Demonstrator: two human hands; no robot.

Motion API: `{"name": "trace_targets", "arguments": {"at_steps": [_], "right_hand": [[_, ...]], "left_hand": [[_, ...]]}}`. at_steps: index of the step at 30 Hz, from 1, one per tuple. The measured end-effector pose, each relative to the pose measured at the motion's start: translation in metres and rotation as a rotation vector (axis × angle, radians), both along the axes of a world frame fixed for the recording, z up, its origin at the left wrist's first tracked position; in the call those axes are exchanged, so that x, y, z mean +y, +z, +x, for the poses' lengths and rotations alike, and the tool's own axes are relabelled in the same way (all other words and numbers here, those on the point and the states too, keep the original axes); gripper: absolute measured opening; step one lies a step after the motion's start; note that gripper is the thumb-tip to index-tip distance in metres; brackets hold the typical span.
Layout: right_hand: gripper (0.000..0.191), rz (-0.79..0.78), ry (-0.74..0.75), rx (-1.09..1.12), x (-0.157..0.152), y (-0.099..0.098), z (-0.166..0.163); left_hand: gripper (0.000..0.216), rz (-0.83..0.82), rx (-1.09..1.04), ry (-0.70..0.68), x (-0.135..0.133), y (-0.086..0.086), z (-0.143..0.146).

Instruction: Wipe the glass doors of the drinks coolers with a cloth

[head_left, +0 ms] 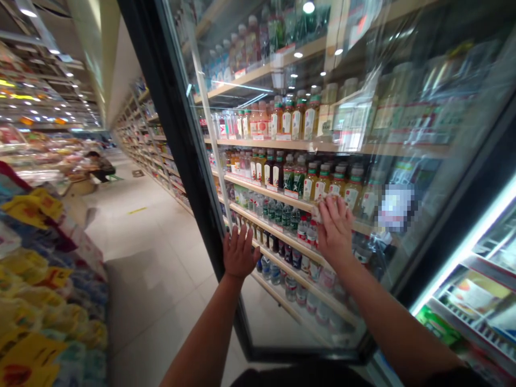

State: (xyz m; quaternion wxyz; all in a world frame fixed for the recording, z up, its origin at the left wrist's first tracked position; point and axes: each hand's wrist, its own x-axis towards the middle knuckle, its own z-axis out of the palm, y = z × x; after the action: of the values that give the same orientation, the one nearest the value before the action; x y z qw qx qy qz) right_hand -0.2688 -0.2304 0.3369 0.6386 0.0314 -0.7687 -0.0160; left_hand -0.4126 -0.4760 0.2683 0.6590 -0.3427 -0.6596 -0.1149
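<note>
A glass door [290,317] with a black frame stands swung open in front of me. My left hand [241,252] lies flat with spread fingers at the door's left edge, on the frame and the glass beside it. Against the middle of the pane, my right hand [335,228] presses a crumpled, pale cloth [318,210]. Most of the cloth is hidden under the fingers. Through the glass show shelves of drinks, with juice bottles [298,119] level above my right hand and water bottles [276,210] lower down.
On the right is a lit cooler interior [475,290] with packaged goods. Heaped yellow packages [36,290] stand at the left, beside a pale tiled floor [149,290]. Farther down the aisle a person [102,165] sits low. Long shelving [141,129] runs into the distance.
</note>
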Motion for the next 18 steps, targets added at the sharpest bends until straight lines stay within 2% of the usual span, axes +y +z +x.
{"name": "trace_targets", "arguments": {"at_steps": [5,7,11,15,18], "right_hand": [[0.07,0.125,0.033,-0.107,0.008,-0.037,0.01],[0.069,0.087,0.017,-0.107,0.012,-0.037,0.013],[0.07,-0.04,-0.037,-0.042,0.022,-0.025,0.018],[0.071,-0.012,-0.059,-0.072,0.034,-0.034,0.025],[0.069,-0.037,-0.07,-0.027,0.056,-0.034,0.035]], "left_hand": [[0.068,-0.005,-0.006,0.003,-0.001,0.0,0.001],[0.069,-0.006,-0.013,-0.002,-0.001,-0.001,0.0],[0.069,0.01,-0.02,-0.014,-0.003,-0.003,-0.002],[0.071,0.008,-0.024,-0.024,-0.004,-0.004,-0.004],[0.072,-0.001,-0.029,-0.029,-0.004,-0.003,-0.004]]}}
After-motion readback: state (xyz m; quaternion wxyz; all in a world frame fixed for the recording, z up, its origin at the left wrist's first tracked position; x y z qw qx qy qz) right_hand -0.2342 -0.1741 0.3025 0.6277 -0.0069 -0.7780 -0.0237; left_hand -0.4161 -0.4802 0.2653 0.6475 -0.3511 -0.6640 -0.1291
